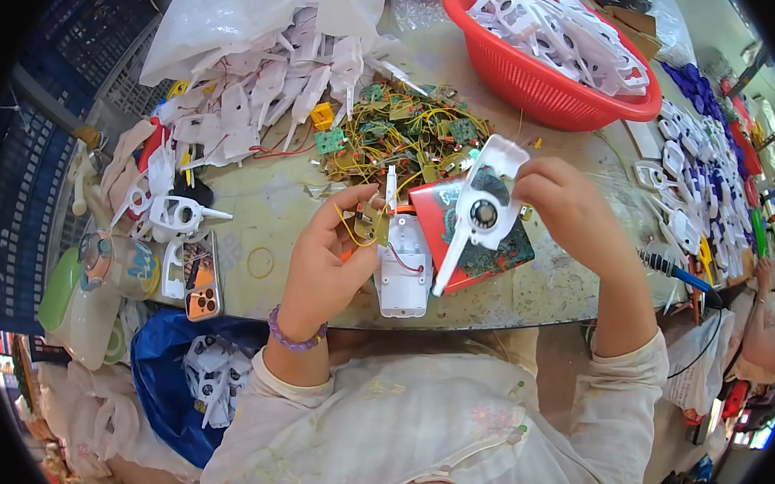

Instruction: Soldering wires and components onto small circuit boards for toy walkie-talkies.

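My right hand (560, 199) holds a white plastic housing (481, 208) with a round dark part in its middle and a long thin handle pointing down-left. My left hand (329, 252) pinches a small green circuit board with yellow wires (366, 225). Just below and between the hands a white rectangular plastic shell (403, 274) with a red wire lies on the table, beside a red flat box (484, 252).
A heap of green circuit boards with yellow wires (407, 132) lies behind the hands. White housings spill from a plastic bag (263, 92) at the back left and fill a red basket (557, 88) at the back right. A phone (203, 284) and a bottle (120, 266) sit left.
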Motion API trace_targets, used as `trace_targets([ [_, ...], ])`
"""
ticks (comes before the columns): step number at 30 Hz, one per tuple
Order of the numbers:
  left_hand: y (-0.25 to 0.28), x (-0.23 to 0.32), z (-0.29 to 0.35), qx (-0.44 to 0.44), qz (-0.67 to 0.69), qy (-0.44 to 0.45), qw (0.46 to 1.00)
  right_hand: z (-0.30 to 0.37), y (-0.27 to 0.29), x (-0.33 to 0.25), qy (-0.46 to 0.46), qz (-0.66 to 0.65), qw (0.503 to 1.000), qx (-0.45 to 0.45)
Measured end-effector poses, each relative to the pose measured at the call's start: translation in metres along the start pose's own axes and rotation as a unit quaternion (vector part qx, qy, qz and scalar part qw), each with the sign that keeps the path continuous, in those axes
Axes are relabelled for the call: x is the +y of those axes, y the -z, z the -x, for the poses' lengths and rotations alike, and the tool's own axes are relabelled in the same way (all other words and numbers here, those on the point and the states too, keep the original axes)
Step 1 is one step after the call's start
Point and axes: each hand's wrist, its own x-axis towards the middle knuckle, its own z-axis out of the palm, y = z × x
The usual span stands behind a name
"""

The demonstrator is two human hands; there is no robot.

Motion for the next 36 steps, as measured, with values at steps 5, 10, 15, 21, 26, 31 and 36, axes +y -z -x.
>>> trace_targets([
  [5, -0.007, 0.008, 0.005, -0.014, 0.011, 0.03, 0.999, -0.003, -0.01, -0.006, 0.017, 0.01, 1.0, -0.017],
  [10, -0.014, 0.007, 0.005, -0.062, -0.008, -0.016, 0.998, -0.028, -0.018, -0.043, -0.101, -0.402, 0.909, 0.041],
  [15, -0.023, 0.008, 0.004, -0.029, -0.052, 0.004, 0.998, -0.045, -0.014, -0.064, -0.127, -0.537, 0.834, -0.011],
  [21, -0.022, 0.005, 0.002, -0.04, -0.069, -0.028, 0.996, -0.052, -0.008, -0.073, -0.001, -0.415, 0.91, -0.015],
  [26, -0.022, 0.019, -0.002, 0.049, -0.361, -0.193, 0.911, -0.05, -0.013, -0.067, 0.061, -0.361, 0.93, 0.029],
  [31, -0.023, 0.022, -0.006, 0.004, -0.214, -0.188, 0.959, -0.045, -0.017, -0.064, 0.022, -0.37, 0.927, 0.056],
  [36, -0.023, 0.019, -0.005, 0.021, -0.261, -0.175, 0.949, -0.015, -0.024, -0.058, -0.085, -0.289, 0.94, 0.16],
])
